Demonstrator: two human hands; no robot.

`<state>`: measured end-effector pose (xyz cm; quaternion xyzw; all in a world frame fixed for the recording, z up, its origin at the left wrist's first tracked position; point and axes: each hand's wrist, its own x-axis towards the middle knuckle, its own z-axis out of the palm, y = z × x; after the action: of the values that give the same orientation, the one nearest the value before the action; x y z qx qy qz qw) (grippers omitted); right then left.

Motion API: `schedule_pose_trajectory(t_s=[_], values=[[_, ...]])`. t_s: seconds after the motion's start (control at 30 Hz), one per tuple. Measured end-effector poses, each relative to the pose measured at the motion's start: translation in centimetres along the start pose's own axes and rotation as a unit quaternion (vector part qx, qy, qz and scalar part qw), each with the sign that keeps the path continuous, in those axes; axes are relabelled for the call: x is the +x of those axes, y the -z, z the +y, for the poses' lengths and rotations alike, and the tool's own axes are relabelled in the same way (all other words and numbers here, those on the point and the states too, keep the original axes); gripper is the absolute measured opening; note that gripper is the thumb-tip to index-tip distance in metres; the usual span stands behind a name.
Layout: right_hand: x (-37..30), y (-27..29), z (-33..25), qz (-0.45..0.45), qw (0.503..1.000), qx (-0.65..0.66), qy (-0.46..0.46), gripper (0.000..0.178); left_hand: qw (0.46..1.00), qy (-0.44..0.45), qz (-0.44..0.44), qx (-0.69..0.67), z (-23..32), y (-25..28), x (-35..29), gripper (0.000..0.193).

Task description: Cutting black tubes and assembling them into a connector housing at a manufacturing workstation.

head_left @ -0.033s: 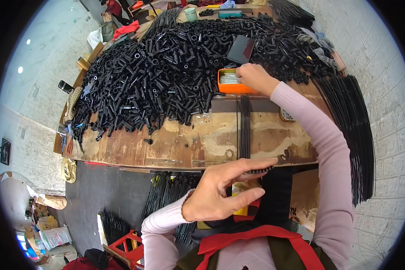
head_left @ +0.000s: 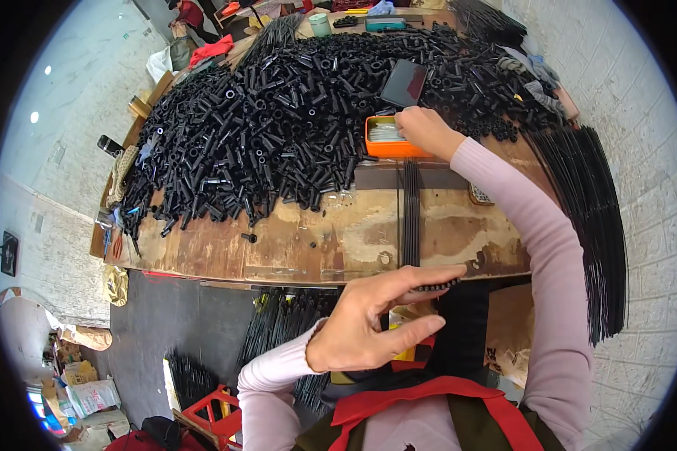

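My left hand (head_left: 376, 316) is at the table's near edge, fingers closed about the near ends of a bundle of thin black rods (head_left: 411, 218), its thumb held apart. Those rods run away from me across the wooden table toward an orange box (head_left: 399, 149). Thin, clear or whitish pieces (head_left: 385, 132) lie inside the box. Over its right side, my right hand (head_left: 426, 128) reaches in with fingers bent together. Its fingertips are largely hidden, so what they pinch cannot be made out.
A large heap of short black tubular parts (head_left: 263, 128) covers the table's far half. A dark flat case (head_left: 404, 83) rests on it. More long black rods (head_left: 583, 218) overhang the right edge. A red crate (head_left: 214, 410) stands on the floor. Another person (head_left: 192, 16) is far left.
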<state>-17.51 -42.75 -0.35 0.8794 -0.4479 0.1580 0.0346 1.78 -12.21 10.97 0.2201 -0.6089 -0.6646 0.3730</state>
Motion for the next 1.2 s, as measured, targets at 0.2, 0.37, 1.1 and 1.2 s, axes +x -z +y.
schedule_pose_trajectory(t_s=[0.2,0.37,1.1,1.2], values=[[1.0,1.5,-0.4,-0.017,0.995,0.097,0.0,0.012,0.999,-0.002,0.05,-0.004,-0.2,-0.3,-0.5,0.044],[1.2,-0.5,0.6,0.004,0.995,0.09,0.039,0.014,0.997,-0.032,0.071,0.014,-0.3,-1.1,-0.2,0.044],[-20.1,21.2,-17.1,0.188,0.962,0.021,0.195,0.044,0.976,-0.059,0.208,-0.027,-0.9,-0.2,-0.1,0.024],[-20.6,20.6,-17.3,0.178,0.968,0.017,0.175,0.052,0.972,-0.076,0.212,-0.059,-1.2,-0.3,0.4,0.021]])
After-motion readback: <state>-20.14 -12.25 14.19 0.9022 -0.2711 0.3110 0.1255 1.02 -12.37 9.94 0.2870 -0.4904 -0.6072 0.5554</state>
